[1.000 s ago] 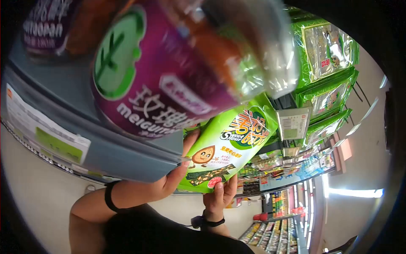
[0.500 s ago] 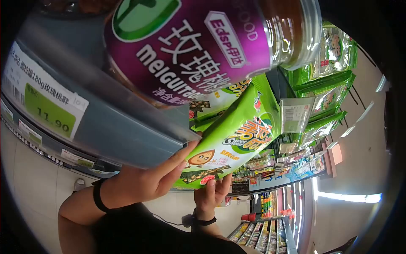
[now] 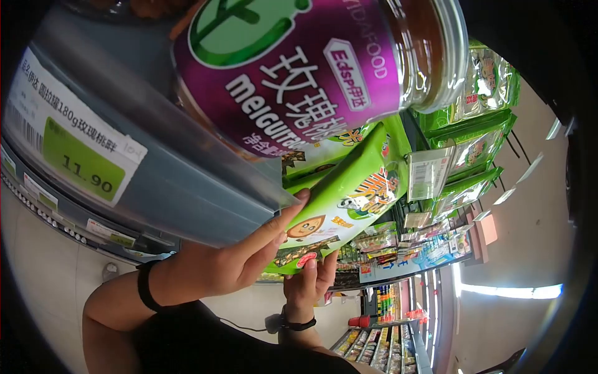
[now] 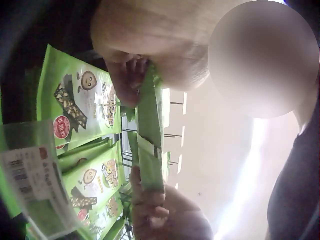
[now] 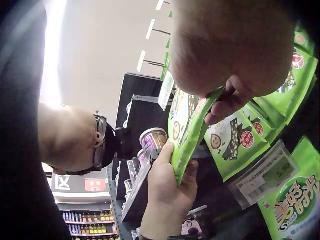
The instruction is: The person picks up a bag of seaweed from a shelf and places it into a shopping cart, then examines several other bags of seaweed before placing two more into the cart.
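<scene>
A green snack pack with an almond figure on it is held between both hands. My left hand grips one side of it in the head view, its fingertips beside the clear corner of a shelf edge. With thumb and fingers, my right hand pinches the lower corner by the red badge. In the left wrist view the pack appears edge-on, with my left hand above and my right hand below. The right wrist view shows my left thumb on the pack's face.
A purple-labelled jar fills the upper head view on a grey shelf. A price label reading 11.90 sits on its edge. Similar green packs hang behind a label holder. Shelves of goods stand at the lower right.
The head view has shifted and become sharper, showing more of the shelf edge and the price label. The pack has turned to a steeper slant. Both hands have stayed on it.
</scene>
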{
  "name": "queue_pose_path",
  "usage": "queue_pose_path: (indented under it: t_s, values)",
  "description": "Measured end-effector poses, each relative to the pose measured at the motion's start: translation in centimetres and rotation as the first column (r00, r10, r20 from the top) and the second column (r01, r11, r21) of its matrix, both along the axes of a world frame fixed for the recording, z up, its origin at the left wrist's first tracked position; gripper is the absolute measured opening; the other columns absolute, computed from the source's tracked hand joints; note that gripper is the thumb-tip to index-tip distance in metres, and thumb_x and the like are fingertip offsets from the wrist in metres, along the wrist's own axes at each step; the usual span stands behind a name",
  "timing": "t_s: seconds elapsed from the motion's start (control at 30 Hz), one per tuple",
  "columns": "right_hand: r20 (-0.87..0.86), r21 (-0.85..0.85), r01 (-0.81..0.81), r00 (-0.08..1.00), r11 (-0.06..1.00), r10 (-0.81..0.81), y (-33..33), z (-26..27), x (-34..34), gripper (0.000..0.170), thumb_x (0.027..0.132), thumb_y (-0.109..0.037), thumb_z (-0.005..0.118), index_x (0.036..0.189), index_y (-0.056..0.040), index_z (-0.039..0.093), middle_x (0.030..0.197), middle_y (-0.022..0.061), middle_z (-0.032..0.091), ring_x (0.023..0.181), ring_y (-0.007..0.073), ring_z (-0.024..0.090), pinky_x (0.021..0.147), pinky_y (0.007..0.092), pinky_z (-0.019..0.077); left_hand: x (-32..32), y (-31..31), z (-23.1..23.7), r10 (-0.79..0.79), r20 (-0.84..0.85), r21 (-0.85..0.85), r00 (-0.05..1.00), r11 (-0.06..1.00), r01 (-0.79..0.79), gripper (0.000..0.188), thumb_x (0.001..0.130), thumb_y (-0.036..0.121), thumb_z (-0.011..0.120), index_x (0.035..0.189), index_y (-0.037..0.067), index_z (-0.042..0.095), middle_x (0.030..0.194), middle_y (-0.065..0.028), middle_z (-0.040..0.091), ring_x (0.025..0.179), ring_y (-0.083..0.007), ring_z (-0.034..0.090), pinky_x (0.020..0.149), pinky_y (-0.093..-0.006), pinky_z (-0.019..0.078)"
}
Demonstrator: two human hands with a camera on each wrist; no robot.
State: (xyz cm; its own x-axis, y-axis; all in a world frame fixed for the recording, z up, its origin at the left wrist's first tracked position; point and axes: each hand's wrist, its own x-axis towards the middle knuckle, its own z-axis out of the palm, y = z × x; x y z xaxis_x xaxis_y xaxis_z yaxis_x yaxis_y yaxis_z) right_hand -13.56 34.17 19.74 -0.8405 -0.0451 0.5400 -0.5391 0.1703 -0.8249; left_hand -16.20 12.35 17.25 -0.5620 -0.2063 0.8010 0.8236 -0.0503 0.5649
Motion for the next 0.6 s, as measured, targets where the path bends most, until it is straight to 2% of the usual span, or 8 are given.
queue_pose_path:
  t_s: [0.13, 0.33, 0.37, 0.47, 0.53, 0.6]
  values:
    - [0.017, -0.019, -0.010, 1.000, 1.000, 0.010, -0.4, 0.3, -0.1, 0.061, 0.101, -0.010, 0.053, 0.154, 0.0049, 0.025, 0.122, 0.0173, 0.062, 0.070, 0.0122, 0.061, 0.052, 0.0228, 0.0477, 0.1, -0.3, 0.0, -0.022, 0.061, -0.025, 0.998, 0.999, 0.024, 0.046, 0.099, 0.002, 0.053, 0.144, -0.007, 0.048, 0.108, -0.0199, 0.062, 0.094, -0.0258, 0.059, 0.089, -0.0340, 0.0475]
    - [0.077, -0.055, -0.045, 0.996, 0.997, 0.049, -1.6, 1.4, -0.4, 0.061, 0.101, -0.012, 0.054, 0.154, 0.0035, 0.027, 0.121, 0.0161, 0.063, 0.069, 0.0125, 0.061, 0.049, 0.0226, 0.0462, -0.8, -1.3, 0.6, -0.042, 0.045, 0.009, 0.998, 0.999, 0.042, 0.047, 0.102, 0.011, 0.054, 0.145, -0.006, 0.048, 0.115, -0.0180, 0.063, 0.099, -0.0256, 0.059, 0.097, -0.0374, 0.0445]
    - [0.090, -0.084, -0.061, 0.994, 0.995, 0.068, -1.6, 1.5, -0.5, 0.064, 0.101, -0.010, 0.054, 0.156, 0.0014, 0.023, 0.122, 0.0177, 0.062, 0.070, 0.0122, 0.061, 0.049, 0.0221, 0.0463, -0.8, -1.3, 0.5, -0.046, 0.050, 0.018, 0.998, 0.999, 0.045, 0.048, 0.102, 0.012, 0.054, 0.146, -0.005, 0.048, 0.115, -0.0179, 0.063, 0.100, -0.0252, 0.059, 0.098, -0.0376, 0.0443]
    - [0.019, -0.068, 0.011, 1.000, 0.998, -0.010, -2.5, 1.6, -0.8, 0.056, 0.100, -0.007, 0.053, 0.152, -0.0030, 0.031, 0.126, 0.0141, 0.060, 0.075, 0.0100, 0.059, 0.055, 0.0195, 0.0459, -0.9, -1.2, 0.2, -0.104, 0.102, 0.070, 0.989, 0.993, 0.097, 0.050, 0.101, 0.014, 0.056, 0.147, -0.005, 0.046, 0.119, -0.0196, 0.063, 0.103, -0.0244, 0.061, 0.096, -0.0372, 0.0457]
    - [-0.045, -0.062, 0.033, 0.998, 0.998, -0.036, -2.4, 1.6, -1.3, 0.047, 0.101, -0.007, 0.053, 0.146, -0.0063, 0.038, 0.125, 0.0120, 0.060, 0.079, 0.0096, 0.060, 0.057, 0.0193, 0.0466, -0.3, -1.1, 0.5, -0.214, 0.205, 0.122, 0.955, 0.974, 0.192, 0.055, 0.100, 0.017, 0.059, 0.149, -0.004, 0.044, 0.122, -0.0219, 0.063, 0.105, -0.0245, 0.063, 0.094, -0.0375, 0.0479]
    - [-0.148, -0.051, 0.081, 0.985, 0.995, -0.087, -1.9, 1.4, -2.3, 0.038, 0.102, -0.007, 0.053, 0.140, -0.0073, 0.044, 0.121, 0.0109, 0.061, 0.082, 0.0094, 0.061, 0.058, 0.0198, 0.0471, 0.6, -1.1, 0.5, 0.010, 0.268, -0.061, 0.963, 0.998, 0.007, 0.059, 0.096, 0.021, 0.065, 0.146, -0.003, 0.046, 0.121, -0.0218, 0.063, 0.099, -0.0256, 0.065, 0.087, -0.0383, 0.0506]
